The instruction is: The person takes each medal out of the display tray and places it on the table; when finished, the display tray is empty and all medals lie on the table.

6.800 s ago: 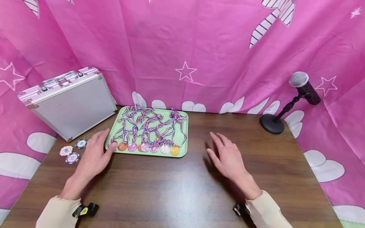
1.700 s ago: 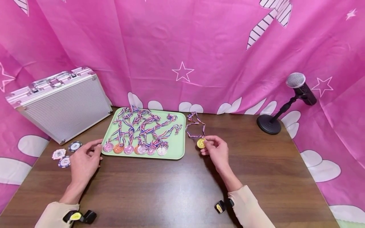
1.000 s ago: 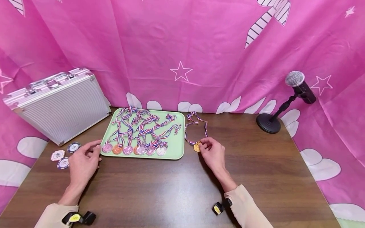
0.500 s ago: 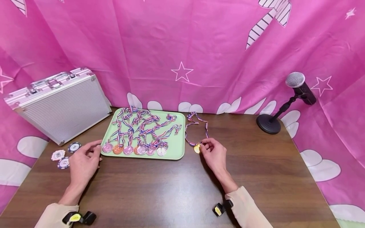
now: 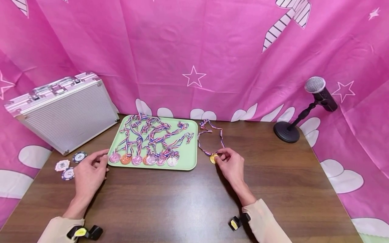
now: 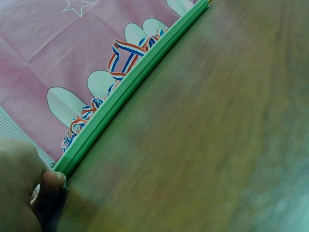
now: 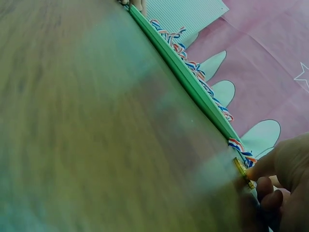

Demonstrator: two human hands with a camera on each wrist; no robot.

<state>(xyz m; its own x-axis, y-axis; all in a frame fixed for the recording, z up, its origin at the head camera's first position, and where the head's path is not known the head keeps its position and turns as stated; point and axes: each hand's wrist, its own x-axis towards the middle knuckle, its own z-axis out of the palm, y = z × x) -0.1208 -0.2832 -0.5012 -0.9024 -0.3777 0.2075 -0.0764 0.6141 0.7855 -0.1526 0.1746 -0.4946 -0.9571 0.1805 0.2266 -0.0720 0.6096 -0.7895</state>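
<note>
My right hand [image 5: 233, 166] pinches the edge of a gold medal [image 5: 213, 158] on the table, just right of the green tray [image 5: 189, 157]. Its striped ribbon [image 5: 221, 135] loops away toward the curtain. In the right wrist view the medal [image 7: 243, 172] is tilted on edge under the thumb and fingers. At the tray's left front corner, my left hand [image 5: 90, 173] grips the rim, as the left wrist view shows with the green rim [image 6: 111, 104] running from the fingertips. Along the tray's front lie several medals, among them a silver one [image 5: 172, 161] and a bronze one [image 5: 125, 159], ribbons tangled behind.
A silver case [image 5: 67, 114] stands at the back left. Three poker chips [image 5: 68, 173] lie beside my left hand. A microphone [image 5: 320, 92] on a round-based stand is at the back right. Behind the brown table [image 5: 170, 202] hangs a pink curtain [image 5: 164, 50].
The gold medal has left the tray's right front corner for the table beside it, carried by my right hand. My left hand has taken hold of the tray. Lately the medal shifted slightly right.
</note>
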